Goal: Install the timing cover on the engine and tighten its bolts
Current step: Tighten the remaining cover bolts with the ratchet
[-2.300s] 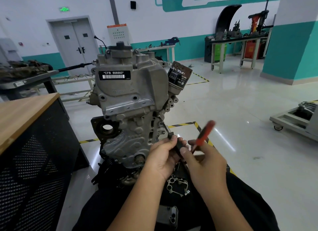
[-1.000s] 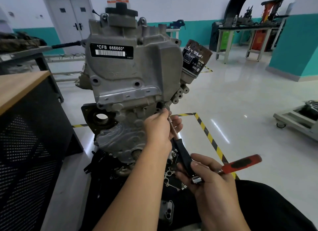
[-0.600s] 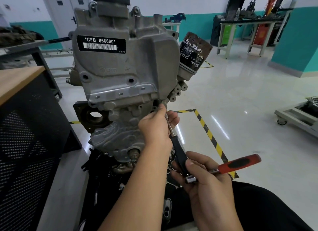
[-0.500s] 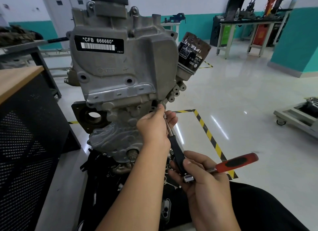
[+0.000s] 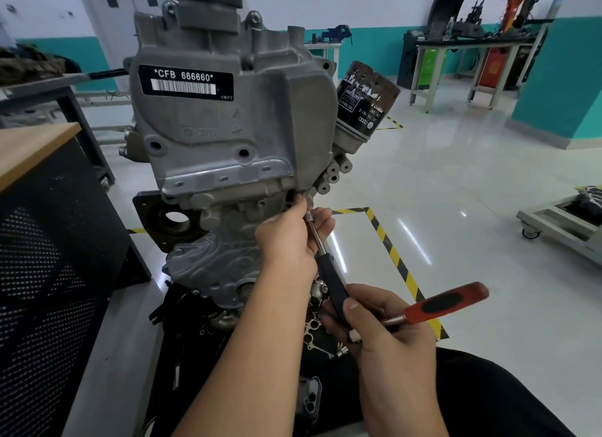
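Nearest us, our right hand (image 5: 387, 332) curls around the head of a ratchet (image 5: 446, 303) with a red handle. Our left hand (image 5: 286, 241) pinches the thin extension bar (image 5: 317, 239) — its tip sits at the lower right edge of the timing cover (image 5: 228, 136) on the engine (image 5: 208, 260). The cover's black label (image 5: 185, 83) reads "*CFB 666660*" and "VWPT". Beside it — an oil filter (image 5: 365, 101) with a VW badge.

Seemingly an auto workshop: engine (image 5: 228, 136), workbenches (image 5: 472, 45).
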`<action>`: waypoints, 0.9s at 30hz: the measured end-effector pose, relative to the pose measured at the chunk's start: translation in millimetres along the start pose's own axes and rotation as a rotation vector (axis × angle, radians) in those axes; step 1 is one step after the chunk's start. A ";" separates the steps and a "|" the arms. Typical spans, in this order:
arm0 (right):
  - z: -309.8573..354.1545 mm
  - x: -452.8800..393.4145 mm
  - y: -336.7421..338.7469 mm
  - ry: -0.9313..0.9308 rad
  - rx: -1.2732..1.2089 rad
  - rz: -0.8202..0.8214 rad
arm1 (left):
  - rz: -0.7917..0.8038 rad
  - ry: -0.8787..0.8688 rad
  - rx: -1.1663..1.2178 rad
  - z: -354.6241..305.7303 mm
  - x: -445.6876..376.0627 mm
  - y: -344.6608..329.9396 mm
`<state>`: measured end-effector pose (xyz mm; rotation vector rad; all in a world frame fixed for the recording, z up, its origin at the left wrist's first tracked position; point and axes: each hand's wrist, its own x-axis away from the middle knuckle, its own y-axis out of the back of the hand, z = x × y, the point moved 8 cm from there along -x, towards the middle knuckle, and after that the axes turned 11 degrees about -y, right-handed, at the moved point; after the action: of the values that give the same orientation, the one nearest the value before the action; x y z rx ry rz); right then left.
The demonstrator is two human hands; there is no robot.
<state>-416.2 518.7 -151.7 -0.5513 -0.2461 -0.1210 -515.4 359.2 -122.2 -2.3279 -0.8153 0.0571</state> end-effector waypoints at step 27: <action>-5.1 7.3 -6.1 -0.058 -0.085 0.024 | 0.101 0.100 -0.040 3.8 -5.5 2.8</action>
<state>-409.3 510.5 -150.9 -0.6425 -0.2911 -0.0924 -519.2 356.6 -127.7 -2.3874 -0.6551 -0.0318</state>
